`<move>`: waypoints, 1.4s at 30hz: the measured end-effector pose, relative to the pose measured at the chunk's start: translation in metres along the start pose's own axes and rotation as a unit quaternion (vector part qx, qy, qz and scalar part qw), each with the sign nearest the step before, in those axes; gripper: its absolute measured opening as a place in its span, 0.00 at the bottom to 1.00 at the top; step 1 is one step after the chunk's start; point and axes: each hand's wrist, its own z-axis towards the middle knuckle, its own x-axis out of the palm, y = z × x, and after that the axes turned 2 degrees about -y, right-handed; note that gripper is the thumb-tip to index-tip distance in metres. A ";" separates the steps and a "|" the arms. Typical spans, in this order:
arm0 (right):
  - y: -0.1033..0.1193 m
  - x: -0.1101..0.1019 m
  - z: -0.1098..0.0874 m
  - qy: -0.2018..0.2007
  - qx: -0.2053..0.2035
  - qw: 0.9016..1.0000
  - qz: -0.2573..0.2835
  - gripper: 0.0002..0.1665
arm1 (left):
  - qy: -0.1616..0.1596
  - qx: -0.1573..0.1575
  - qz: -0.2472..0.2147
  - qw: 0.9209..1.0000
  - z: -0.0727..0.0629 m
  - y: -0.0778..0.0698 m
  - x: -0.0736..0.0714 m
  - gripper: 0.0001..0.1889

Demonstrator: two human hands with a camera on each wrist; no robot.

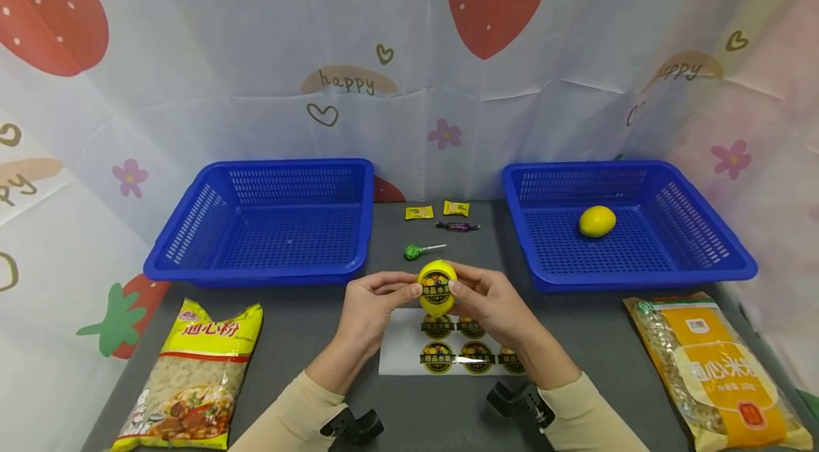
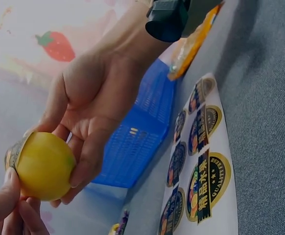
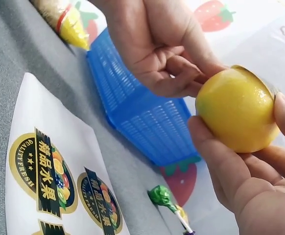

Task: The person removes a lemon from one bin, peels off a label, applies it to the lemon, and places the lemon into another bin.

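Observation:
Between both hands, above the table, is a yellow lemon (image 1: 438,306) with a round black-and-gold sticker (image 1: 436,287) on the side facing me. My left hand (image 1: 377,306) pinches it from the left, thumb at the sticker's edge. From the right, my right hand (image 1: 489,299) holds it with curled fingers, its thumb on the sticker's other edge. In the right wrist view, part of the sticker's rim stands off the lemon (image 3: 235,112). Below the hands lies a white sheet (image 1: 399,349) with several more such stickers, partly hidden by the right forearm.
A blue basket (image 1: 256,278) stands at the back left. Another blue basket (image 1: 640,278) at the back right holds a second lemon (image 1: 598,222). Between them lie a green lollipop (image 1: 413,251) and several wrapped candies (image 1: 457,227). Pasta bags (image 1: 198,374) (image 1: 723,374) flank the table.

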 end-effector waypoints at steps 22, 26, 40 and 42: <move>0.018 0.000 -0.005 -0.048 -0.006 0.998 -0.050 0.35 | 0.036 0.106 0.115 0.987 -0.012 -0.011 0.018 0.24; 0.017 0.006 -0.003 -0.072 0.009 0.995 -0.068 0.35 | 0.022 0.090 0.138 0.986 -0.014 -0.010 0.019 0.23; 0.016 0.006 -0.004 -0.098 0.023 0.994 -0.032 0.35 | 0.036 0.055 0.096 0.993 -0.014 -0.007 0.015 0.23; 0.016 0.006 -0.004 -0.099 0.017 0.994 -0.037 0.34 | 0.050 0.050 0.078 0.994 -0.013 -0.007 0.015 0.23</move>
